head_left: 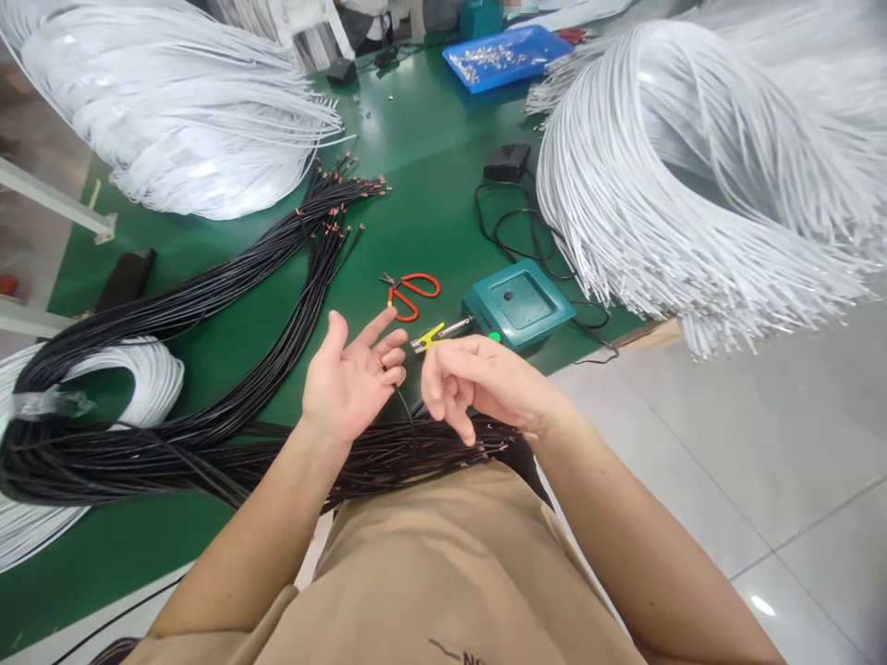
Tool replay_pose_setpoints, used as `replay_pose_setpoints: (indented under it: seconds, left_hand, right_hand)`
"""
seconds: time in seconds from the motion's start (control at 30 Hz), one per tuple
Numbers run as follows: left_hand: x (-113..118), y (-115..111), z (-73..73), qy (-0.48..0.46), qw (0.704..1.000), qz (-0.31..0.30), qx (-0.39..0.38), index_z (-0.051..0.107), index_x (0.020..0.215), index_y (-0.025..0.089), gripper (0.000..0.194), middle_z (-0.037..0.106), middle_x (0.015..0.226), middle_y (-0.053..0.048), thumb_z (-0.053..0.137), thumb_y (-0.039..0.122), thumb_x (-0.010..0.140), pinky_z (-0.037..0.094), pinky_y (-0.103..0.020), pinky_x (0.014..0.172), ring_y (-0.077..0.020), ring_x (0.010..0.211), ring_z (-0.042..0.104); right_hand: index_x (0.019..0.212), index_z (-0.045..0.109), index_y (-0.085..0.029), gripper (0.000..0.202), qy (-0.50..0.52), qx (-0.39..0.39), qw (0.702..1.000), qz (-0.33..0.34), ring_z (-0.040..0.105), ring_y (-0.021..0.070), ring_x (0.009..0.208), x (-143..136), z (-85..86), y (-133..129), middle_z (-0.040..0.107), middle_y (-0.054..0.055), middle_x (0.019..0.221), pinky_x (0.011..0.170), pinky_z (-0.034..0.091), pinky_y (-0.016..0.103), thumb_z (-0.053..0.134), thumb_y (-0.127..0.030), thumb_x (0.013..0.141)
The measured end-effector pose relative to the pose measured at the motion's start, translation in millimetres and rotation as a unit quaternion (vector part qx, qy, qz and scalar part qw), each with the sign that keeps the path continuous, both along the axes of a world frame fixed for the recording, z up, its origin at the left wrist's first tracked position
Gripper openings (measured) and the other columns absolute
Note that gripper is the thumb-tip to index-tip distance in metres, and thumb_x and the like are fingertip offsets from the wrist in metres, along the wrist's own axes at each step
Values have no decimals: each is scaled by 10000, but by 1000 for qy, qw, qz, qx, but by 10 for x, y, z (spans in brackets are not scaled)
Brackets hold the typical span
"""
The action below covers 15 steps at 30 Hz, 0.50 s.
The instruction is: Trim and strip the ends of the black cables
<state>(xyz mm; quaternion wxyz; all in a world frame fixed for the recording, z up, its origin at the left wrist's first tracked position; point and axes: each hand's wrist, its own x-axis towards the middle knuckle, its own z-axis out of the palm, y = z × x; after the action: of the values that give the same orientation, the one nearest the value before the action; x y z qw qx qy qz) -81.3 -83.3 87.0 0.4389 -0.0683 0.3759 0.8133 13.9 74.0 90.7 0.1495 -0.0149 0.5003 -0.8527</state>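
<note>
My left hand [357, 383] is palm up with its fingers spread. A thin black wire [405, 406] runs down from beside its little finger; whether it touches the hand I cannot tell. My right hand [478, 383] hovers opposite, fingers loosely curved and apart, with nothing visible in them. Just beyond it a yellow clip [428, 338] sits on a metal rod from a teal box-shaped device [519, 303]. Red-handled scissors [408, 294] lie on the green table [422, 203]. Beneath both hands stretches a bundle of black cables [291, 462] with bared ends.
Another black cable bundle [228, 286] curves across the left side. Large white cable bundles [200, 111] stand at the back left and hang over the right edge [624, 185]. A blue tray [509, 57] holds small metal parts. A black box [507, 163] with a cord lies behind the device.
</note>
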Motion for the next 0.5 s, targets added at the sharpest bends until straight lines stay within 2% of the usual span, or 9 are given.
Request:
replay_pose_setpoints:
  seconds: [0.07, 0.13, 0.2, 0.3, 0.4, 0.5]
  left_hand:
    - [32, 0, 31, 5, 1000, 10, 10, 631, 1109, 126, 604, 624, 877, -98, 368, 623, 888, 453, -232, 518, -123, 635, 531]
    - [78, 13, 56, 12, 1000, 16, 17, 629, 1111, 125, 602, 623, 872, -94, 381, 624, 883, 451, -231, 530, -122, 643, 533]
    - [121, 24, 72, 25, 999, 15, 22, 630, 1111, 128, 592, 624, 870, -91, 403, 621, 877, 462, -234, 563, -126, 669, 549]
    - [157, 2, 61, 71, 997, -7, 1, 624, 1131, 156, 499, 646, 969, -100, 485, 559, 871, 502, -274, 710, -163, 829, 607]
    - [159, -71, -1, 162, 984, -38, -68, 602, 1180, 206, 395, 656, 1060, -79, 650, 358, 819, 492, -302, 829, -183, 977, 611]
    - [175, -134, -84, 256, 957, -41, -128, 625, 1142, 216, 435, 668, 918, -26, 742, 181, 725, 481, -251, 793, -134, 891, 610]
  right_hand:
    - [746, 570, -153, 387, -44, 95, 994, -11, 528, 74, 373, 19, -32, -39, 600, -21, 616, 349, 453, 198, 532, -521, 857]
    - [766, 574, -162, 286, -71, 204, 976, -27, 531, 72, 372, 26, -102, -122, 590, -38, 604, 340, 463, 191, 610, -442, 816]
    - [733, 574, -165, 195, -71, 278, 958, -28, 526, 64, 368, 36, -172, -221, 594, -40, 596, 335, 455, 174, 628, -343, 791]
    - [676, 565, -164, 162, -57, 318, 946, -40, 526, 59, 372, 66, -215, -318, 610, -30, 584, 346, 447, 161, 571, -273, 796]
    - [671, 558, -167, 162, -51, 323, 943, -59, 522, 62, 371, 101, -188, -327, 631, -22, 599, 344, 432, 165, 555, -276, 792]
    - [695, 557, -172, 146, -54, 317, 944, -66, 515, 63, 375, 123, -161, -316, 644, -23, 615, 360, 436, 174, 570, -287, 785]
